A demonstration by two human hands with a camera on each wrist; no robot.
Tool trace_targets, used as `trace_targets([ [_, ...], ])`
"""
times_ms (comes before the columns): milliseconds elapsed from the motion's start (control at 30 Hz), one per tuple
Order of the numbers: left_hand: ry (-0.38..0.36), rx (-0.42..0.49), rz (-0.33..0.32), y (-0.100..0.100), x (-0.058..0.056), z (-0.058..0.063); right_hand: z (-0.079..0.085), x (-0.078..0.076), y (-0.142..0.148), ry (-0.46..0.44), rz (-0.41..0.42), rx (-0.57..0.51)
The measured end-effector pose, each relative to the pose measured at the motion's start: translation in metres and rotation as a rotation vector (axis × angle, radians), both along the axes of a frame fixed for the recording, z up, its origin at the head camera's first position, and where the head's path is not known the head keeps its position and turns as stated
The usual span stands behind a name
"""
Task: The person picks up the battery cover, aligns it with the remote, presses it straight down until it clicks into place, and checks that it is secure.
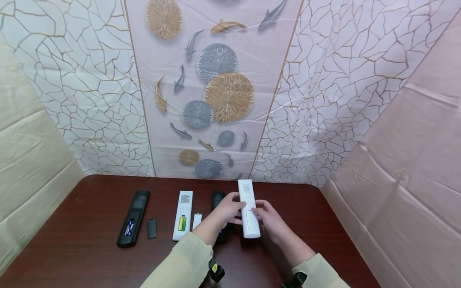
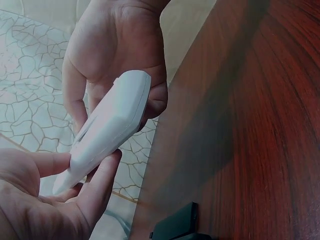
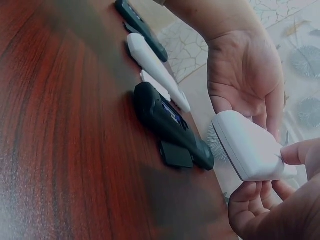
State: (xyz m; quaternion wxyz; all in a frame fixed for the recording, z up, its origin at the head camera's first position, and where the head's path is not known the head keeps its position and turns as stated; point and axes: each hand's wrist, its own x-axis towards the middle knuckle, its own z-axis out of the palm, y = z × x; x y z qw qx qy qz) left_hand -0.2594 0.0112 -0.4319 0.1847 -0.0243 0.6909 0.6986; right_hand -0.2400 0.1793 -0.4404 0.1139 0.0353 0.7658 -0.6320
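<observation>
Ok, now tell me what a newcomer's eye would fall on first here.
Probably the large gold disc and printed fish on the backdrop, centre of the head view. Just below, the left hand and right hand hold a white remote above the table. To its left lie a black remote, a second white remote and another black remote, all with batteries showing.

Left hand (image 1: 227,209) covering the middle of a black remote (image 1: 218,197) near the far edge of the table (image 1: 90,260), forearm (image 1: 209,229) hiding a white cover's (image 1: 197,220) lower end! Print (image 1: 246,188) on the raised white remote (image 1: 249,220)? Too tiny to read! Near edge: out of sight.
</observation>
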Motion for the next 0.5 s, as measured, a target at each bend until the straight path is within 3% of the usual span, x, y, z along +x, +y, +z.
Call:
trace_targets([
  [500,0.005,0.022,-0.001,0.0001,0.0029,-0.0008,-0.0001,0.0032,0.0010,0.014,0.001,0.006],
])
